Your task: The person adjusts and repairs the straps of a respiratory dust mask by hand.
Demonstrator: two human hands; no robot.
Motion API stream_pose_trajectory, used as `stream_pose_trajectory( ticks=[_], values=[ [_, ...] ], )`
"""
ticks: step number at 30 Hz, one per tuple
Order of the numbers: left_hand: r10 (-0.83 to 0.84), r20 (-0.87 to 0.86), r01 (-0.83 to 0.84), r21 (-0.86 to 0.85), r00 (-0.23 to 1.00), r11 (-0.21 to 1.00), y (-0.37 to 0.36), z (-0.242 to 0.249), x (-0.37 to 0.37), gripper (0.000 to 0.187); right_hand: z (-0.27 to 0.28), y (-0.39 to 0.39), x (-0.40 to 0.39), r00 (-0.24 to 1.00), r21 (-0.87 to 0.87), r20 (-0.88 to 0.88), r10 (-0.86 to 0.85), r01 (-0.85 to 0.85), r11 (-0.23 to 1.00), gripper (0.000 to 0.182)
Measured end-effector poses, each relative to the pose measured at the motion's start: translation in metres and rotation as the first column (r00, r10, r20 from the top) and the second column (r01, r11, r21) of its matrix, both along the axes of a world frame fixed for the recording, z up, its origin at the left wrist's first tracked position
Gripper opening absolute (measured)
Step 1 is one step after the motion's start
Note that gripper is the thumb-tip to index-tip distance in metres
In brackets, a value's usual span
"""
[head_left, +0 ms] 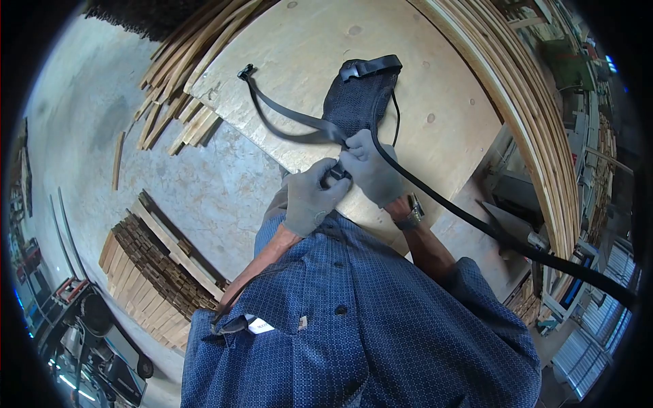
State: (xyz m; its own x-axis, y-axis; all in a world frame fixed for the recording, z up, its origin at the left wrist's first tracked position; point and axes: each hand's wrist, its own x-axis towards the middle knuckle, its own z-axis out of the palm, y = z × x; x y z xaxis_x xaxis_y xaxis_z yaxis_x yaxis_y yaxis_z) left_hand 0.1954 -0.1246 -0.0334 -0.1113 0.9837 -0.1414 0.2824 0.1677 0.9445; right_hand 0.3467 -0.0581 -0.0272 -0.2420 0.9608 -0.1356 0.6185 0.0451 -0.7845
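Note:
In grey gloves, my left hand [313, 196] and my right hand [371, 170] meet low over the plywood. A small black buckle-like piece [338, 173] sits between them, gripped by the left thumb and fingers; its exact shape is partly hidden. My right hand is closed on a black webbing strap [292, 129], which loops away left to a plastic buckle [245, 71] lying on the board. Beyond the hands lies a black mesh pad [354, 102] with a clip [352, 72] and strap across its top. A black cord [442, 200] passes over my right hand.
The plywood board [299, 54] forms the work surface. Long timber strips line its right edge [524, 102], and more strips [194, 61] lie at upper left. A wood stack [153, 272] stands on the concrete floor [224, 163]. The cord runs off to the right.

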Motion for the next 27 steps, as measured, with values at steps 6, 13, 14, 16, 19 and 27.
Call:
stream_pose_trajectory(
  ticks=[6,13,14,16,19,27],
  values=[
    [-0.108,-0.031,0.105,-0.093,0.994,0.99,0.0,0.003,-0.006,0.027,-0.001,-0.004,0.003,0.971,-0.17,-0.211,-0.114,0.079,0.982,0.015],
    [-0.155,0.004,0.155,-0.071,0.988,0.985,0.002,0.003,-0.012,0.029,0.002,0.003,0.004,0.981,-0.272,-0.183,-0.067,0.015,0.962,0.019],
    [-0.186,-0.017,0.183,-0.114,0.982,0.976,0.002,0.004,-0.013,0.031,0.004,0.004,0.003,0.966,-0.366,-0.222,-0.13,0.042,0.93,0.019],
    [-0.224,-0.038,0.216,-0.157,0.974,0.964,0.002,0.004,-0.013,0.033,0.0,0.007,0.002,0.97,-0.313,-0.211,-0.119,0.048,0.949,0.02],
    [-0.191,-0.005,0.189,-0.127,0.982,0.974,0.004,0.006,-0.015,0.034,-0.003,0.004,0.0,0.976,-0.228,-0.199,-0.088,0.041,0.973,0.02],
    [-0.209,-0.009,0.208,-0.078,0.978,0.975,-0.003,-0.005,-0.013,0.028,-0.009,0.004,0.008,0.983,-0.308,-0.165,0.083,-0.132,0.942,0.021]
  ],
)
